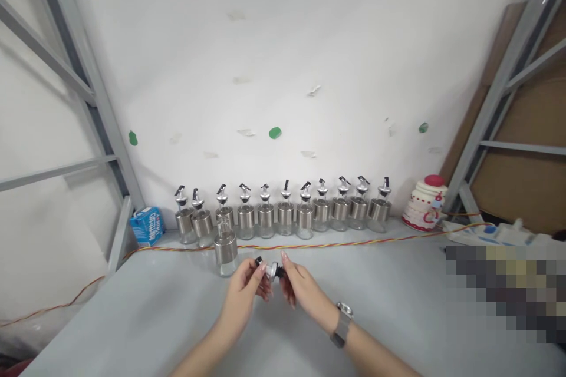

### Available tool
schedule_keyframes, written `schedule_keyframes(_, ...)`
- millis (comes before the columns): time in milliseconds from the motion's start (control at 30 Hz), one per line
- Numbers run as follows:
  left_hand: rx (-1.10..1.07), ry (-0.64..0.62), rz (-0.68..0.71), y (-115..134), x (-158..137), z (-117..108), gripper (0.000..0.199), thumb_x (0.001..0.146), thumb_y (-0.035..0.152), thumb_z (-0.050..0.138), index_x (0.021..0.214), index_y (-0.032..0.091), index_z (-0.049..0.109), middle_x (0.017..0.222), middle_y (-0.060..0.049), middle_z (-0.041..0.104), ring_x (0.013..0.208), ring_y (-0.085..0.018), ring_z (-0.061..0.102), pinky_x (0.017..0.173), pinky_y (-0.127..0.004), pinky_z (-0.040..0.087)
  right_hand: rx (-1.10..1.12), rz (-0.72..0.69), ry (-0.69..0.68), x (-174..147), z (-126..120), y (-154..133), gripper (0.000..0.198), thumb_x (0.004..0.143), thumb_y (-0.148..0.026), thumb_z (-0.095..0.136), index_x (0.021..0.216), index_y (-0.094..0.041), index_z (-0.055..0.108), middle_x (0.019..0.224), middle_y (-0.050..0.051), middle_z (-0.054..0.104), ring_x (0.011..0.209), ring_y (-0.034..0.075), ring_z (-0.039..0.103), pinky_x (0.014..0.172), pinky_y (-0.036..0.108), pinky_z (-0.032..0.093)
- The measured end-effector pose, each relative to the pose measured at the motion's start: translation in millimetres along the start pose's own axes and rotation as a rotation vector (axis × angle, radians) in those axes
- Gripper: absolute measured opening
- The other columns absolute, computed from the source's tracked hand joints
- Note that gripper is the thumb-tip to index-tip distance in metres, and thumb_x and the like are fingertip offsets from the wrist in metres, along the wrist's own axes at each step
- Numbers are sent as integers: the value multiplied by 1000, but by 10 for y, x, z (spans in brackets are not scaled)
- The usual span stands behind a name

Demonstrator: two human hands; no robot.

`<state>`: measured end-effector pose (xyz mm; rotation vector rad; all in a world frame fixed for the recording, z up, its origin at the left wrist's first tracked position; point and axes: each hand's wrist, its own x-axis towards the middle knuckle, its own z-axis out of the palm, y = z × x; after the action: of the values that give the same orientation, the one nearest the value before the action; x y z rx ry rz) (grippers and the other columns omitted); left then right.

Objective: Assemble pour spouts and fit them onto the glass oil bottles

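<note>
Pourer spout [273, 271] is up between the two hands, above the grey tabletop [354, 288], just right of a spoutless bottle [226, 250]. Left hand [247, 280] is pinched on its silver body near the black flap; right hand [300, 283] is at the black ribbed plug end, fingers partly hidden — can't tell if they clamp it or only touch. Watch [341, 325] on the right wrist. The spoutless bottle is upright: glass, steel band round the middle, bare neck. It sits forward of a row of bottles [285, 210] and blocks part of the third from the left. Row is eleven, all upright with spouts on, close to the white wall [283, 59]. Red-yellow twisted wire [309, 245] crosses the tabletop in front of the row and passes behind the spoutless bottle, so it lies between hands and row. Blue carton [148, 227] is off the row's left end; white canister with a red lid [424, 203] just past its right end — a white and blue item [513, 232] lies further right. Metal frames [95, 88] flank both sides, brown cardboard [526, 129] behind the right one. Wall carries green stickers [275, 132] and torn tape scraps.
</note>
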<state>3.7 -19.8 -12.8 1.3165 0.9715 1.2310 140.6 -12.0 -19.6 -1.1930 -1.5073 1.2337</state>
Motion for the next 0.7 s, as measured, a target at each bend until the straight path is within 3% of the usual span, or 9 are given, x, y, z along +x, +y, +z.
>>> schedule_keyframes(133,136,0,60,-21,-63,40,27,77,43,48,70,17,43,57,3,53,54,-11,53,52,-23,43,176,45,38,1,77,0,54,76,-65,26,52,-19,40,35,-7,31,29,7,28,31,20,23)
schedule_keyframes(300,256,-135,-31,-29,-131,64,36,77,49,43,61,16,45,48,3,50,44,-9,48,45,-21,38,220,98,58,-23,97,-70,50,71,-65,40,50,-19,38,35,-9,29,30,6,25,32,21,19)
schedule_keyframes(367,232,-132,-61,-51,-140,84,38,77,50,41,63,16,47,48,4,49,41,-9,47,42,-21,38,193,104,58,-12,107,-50,48,70,-62,44,50,-19,38,35,-9,28,31,6,25,34,21,19)
schedule_keyframes(600,-7,-102,-262,-100,-73,122,47,68,63,40,62,17,44,41,5,48,29,-10,45,30,-21,35,-40,-107,60,-52,68,-20,42,79,-54,38,55,-18,37,48,-7,33,46,8,32,45,20,27)
schedule_keyframes(700,18,-31,-293,-70,-65,109,47,68,64,40,60,17,42,38,5,46,25,-10,43,25,-19,30,-185,-198,57,-125,73,-84,39,83,-48,35,57,-18,37,53,-5,35,52,9,34,50,20,30)
